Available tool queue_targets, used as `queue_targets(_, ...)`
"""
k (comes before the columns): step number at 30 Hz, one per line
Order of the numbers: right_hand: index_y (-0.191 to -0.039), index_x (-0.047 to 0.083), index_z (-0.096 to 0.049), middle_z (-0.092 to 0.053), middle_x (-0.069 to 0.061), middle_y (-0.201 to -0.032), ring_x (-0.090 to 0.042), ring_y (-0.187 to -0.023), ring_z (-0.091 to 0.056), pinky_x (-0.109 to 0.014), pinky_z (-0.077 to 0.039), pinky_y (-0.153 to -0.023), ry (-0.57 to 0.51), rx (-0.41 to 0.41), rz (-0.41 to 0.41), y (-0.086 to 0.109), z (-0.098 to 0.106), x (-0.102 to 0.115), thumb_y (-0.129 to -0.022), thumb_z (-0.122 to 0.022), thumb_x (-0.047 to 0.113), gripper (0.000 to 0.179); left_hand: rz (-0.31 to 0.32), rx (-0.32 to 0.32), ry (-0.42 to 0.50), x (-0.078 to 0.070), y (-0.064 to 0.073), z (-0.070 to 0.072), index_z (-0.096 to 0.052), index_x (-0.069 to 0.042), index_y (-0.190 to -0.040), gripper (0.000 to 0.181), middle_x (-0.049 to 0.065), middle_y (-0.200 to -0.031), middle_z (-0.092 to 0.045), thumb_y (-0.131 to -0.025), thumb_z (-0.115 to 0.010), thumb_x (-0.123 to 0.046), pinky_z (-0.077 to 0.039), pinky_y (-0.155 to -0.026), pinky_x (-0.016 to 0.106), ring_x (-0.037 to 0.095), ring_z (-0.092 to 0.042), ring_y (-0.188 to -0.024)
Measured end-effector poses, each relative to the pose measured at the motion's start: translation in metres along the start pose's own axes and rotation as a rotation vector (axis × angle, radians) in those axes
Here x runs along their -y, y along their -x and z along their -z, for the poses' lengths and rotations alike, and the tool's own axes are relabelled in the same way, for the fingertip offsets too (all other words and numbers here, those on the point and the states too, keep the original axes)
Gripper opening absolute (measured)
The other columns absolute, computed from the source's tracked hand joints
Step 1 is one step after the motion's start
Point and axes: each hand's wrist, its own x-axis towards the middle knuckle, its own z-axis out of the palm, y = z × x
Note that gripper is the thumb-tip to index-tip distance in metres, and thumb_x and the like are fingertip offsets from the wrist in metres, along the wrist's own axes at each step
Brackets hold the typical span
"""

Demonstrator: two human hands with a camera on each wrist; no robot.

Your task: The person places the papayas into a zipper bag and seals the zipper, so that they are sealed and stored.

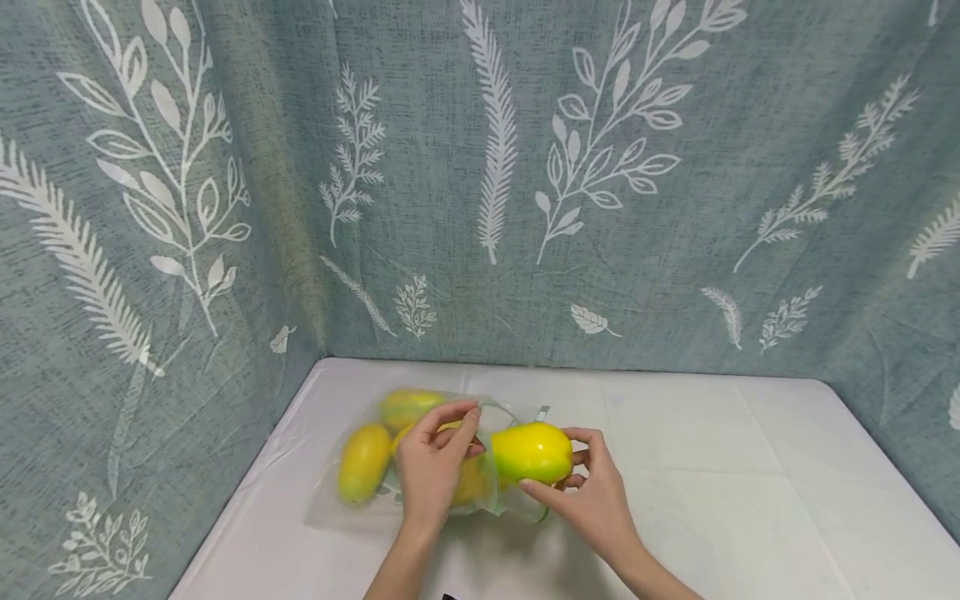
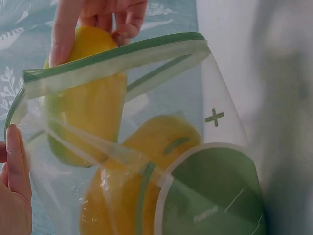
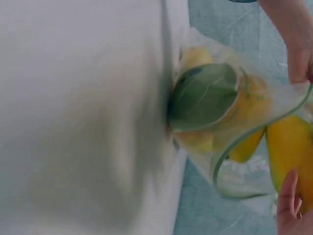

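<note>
A clear zip bag with a green-edged mouth (image 2: 112, 56) lies on its side in the head view, its opening toward the right. Several yellow-green mangoes (image 1: 363, 462) show through its plastic. My left hand (image 1: 435, 467) pinches the upper edge of the mouth between thumb and fingers. With thumb and fingertips around its outer end, my right hand (image 1: 600, 492) holds another mango (image 1: 534, 452). The inner end of that mango is within the opening, seen through the bag wall in the left wrist view. A green printed patch (image 3: 205, 98) covers part of the bagged fruit.
Under the bag is a table with a white cloth (image 1: 750, 483). A blue-green curtain with white leaf prints (image 1: 450, 208) hangs behind the table and along its sides. A small dark thing (image 1: 448, 597) shows at the bottom edge of the head view.
</note>
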Motion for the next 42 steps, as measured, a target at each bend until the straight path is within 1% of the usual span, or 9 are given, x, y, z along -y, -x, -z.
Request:
queue_targets(5, -0.127, 0.022, -0.051, -0.049, -0.003, -0.122, -0.023, -0.087, -0.059, -0.028, -0.058, -0.069, -0.075, 0.026, 0.099, 0.0, -0.005, 0.01, -0.072, -0.088, 0.022, 0.067, -0.009, -0.015, 0.008, -0.005, -0.003, 0.0, -0.074, -0.003, -0.099, 0.014, 0.012, -0.091, -0.071, -0.087, -0.073, -0.01, -0.059, -0.062, 0.033, 0.019, -0.066, -0.055)
queue_targets(10, -0.129, 0.019, -0.06, -0.054, -0.004, -0.124, -0.026, -0.097, -0.064, -0.03, -0.059, -0.072, -0.133, 0.124, 0.261, -0.004, -0.006, 0.016, -0.084, -0.076, 0.008, 0.049, -0.029, -0.02, 0.016, -0.011, -0.004, 0.002, -0.073, -0.001, -0.1, 0.014, 0.013, -0.093, -0.071, -0.088, -0.073, -0.008, -0.059, -0.062, 0.033, 0.019, -0.066, -0.055)
queue_targets(14, -0.128, 0.017, -0.063, -0.062, 0.0, -0.124, -0.021, -0.111, -0.062, -0.03, -0.057, -0.08, -0.062, 0.226, 0.351, -0.008, -0.004, 0.022, -0.094, -0.066, 0.011, 0.035, -0.018, -0.018, 0.024, -0.015, -0.004, 0.002, -0.073, -0.002, -0.101, 0.015, 0.014, -0.093, -0.071, -0.088, -0.073, -0.01, -0.059, -0.064, 0.033, 0.019, -0.066, -0.056)
queue_targets(17, -0.13, 0.018, -0.063, -0.061, 0.004, -0.13, -0.017, -0.12, -0.057, -0.032, -0.055, -0.087, 0.029, 0.307, 0.403, -0.011, 0.0, 0.025, -0.098, -0.059, 0.012, 0.033, -0.018, -0.015, 0.041, -0.016, -0.003, 0.003, -0.073, -0.001, -0.101, 0.016, 0.015, -0.094, -0.071, -0.087, -0.073, -0.009, -0.059, -0.063, 0.034, 0.019, -0.066, -0.057)
queue_targets(22, -0.136, 0.019, -0.059, -0.059, 0.005, -0.134, -0.013, -0.113, -0.059, -0.032, -0.055, -0.083, 0.156, 0.372, 0.474, -0.011, 0.006, 0.027, -0.099, -0.055, 0.009, 0.038, -0.039, -0.013, 0.041, -0.017, -0.003, 0.003, -0.073, 0.0, -0.101, 0.014, 0.015, -0.096, -0.07, -0.088, -0.072, -0.006, -0.059, -0.061, 0.034, 0.018, -0.066, -0.057)
queue_targets(26, -0.123, 0.019, -0.067, -0.067, 0.007, -0.118, -0.011, -0.1, -0.062, -0.03, -0.055, -0.077, 0.154, 0.253, 0.443, -0.012, 0.01, 0.024, -0.098, -0.059, 0.011, 0.028, -0.035, -0.003, 0.033, -0.017, -0.001, 0.003, -0.073, 0.0, -0.1, 0.014, 0.017, -0.095, -0.069, -0.088, -0.072, -0.007, -0.059, -0.061, 0.034, 0.018, -0.066, -0.058)
queue_targets(31, -0.105, 0.022, -0.072, -0.07, 0.007, -0.102, -0.01, -0.094, -0.063, -0.027, -0.054, -0.072, 0.116, 0.073, 0.211, -0.024, 0.017, 0.013, -0.096, -0.063, 0.02, 0.013, -0.028, 0.0, 0.04, -0.015, 0.0, 0.004, -0.073, 0.0, -0.099, 0.014, 0.017, -0.093, -0.068, -0.088, -0.072, -0.007, -0.059, -0.061, 0.034, 0.019, -0.065, -0.055)
queue_targets(35, -0.105, 0.019, -0.072, -0.07, 0.005, -0.101, -0.013, -0.096, -0.063, -0.027, -0.054, -0.074, 0.106, 0.056, 0.046, -0.034, 0.018, 0.0, -0.097, -0.061, 0.029, 0.017, -0.013, 0.013, 0.039, -0.014, 0.002, 0.005, -0.073, -0.001, -0.099, 0.013, 0.017, -0.091, -0.068, -0.088, -0.072, -0.008, -0.059, -0.061, 0.034, 0.02, -0.065, -0.055)
queue_targets(42, -0.105, 0.013, -0.072, -0.072, 0.001, -0.095, -0.017, -0.086, -0.067, -0.044, -0.055, -0.079, 0.047, 0.089, -0.055, -0.045, 0.012, -0.014, -0.094, -0.06, 0.046, 0.036, 0.006, 0.058, 0.029, -0.01, 0.009, 0.003, -0.073, -0.001, -0.097, 0.013, 0.014, -0.085, -0.071, -0.087, -0.073, -0.008, -0.059, -0.06, 0.035, 0.021, -0.066, -0.053)
